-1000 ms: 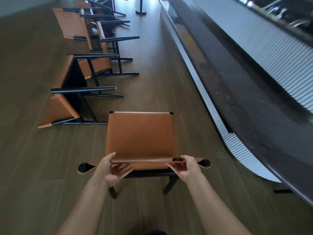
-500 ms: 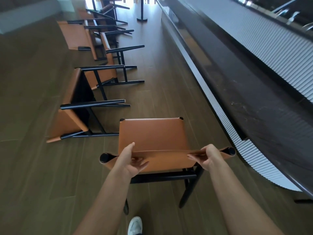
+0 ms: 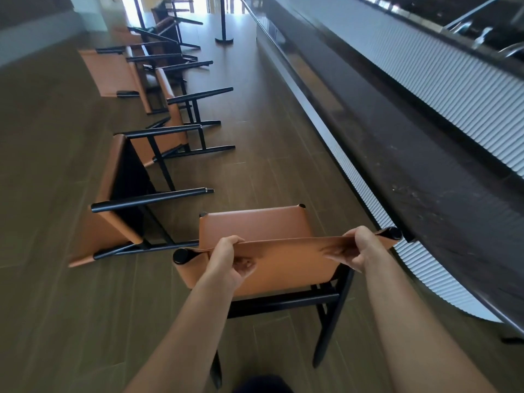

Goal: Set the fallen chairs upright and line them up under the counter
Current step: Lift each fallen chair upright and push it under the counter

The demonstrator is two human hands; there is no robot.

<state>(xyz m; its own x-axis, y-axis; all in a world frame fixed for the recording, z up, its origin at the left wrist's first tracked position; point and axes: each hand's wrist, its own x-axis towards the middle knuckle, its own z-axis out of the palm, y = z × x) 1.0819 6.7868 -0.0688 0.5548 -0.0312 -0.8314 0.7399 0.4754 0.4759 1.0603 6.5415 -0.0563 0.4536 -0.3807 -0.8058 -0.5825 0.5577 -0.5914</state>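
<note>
Holding the top of the backrest (image 3: 283, 245) with both hands. Left hand (image 3: 229, 258) pinching the leather edge near its left end, thumb on top, fingers curled under. Right hand (image 3: 358, 248) pinching the same edge near its right end. Spread wide like that, probably to steer the chair (image 3: 255, 226) and keep it from twisting.

Standing upright now, on black legs, just beside the counter (image 3: 425, 171) and turned partly along it, so likely being swung round to slide under. Right post of the back close to the counter's edge, maybe touching; hard to tell.

Brown leather seat, flat and square. Thin brown leather back, stretched between two round black posts. Looks light and easy to push.

Three or more fallen chairs (image 3: 122, 199) lying on their sides on the wood floor (image 3: 56, 307) to the left, legs pointing at the counter. Not yet picked up.
</note>
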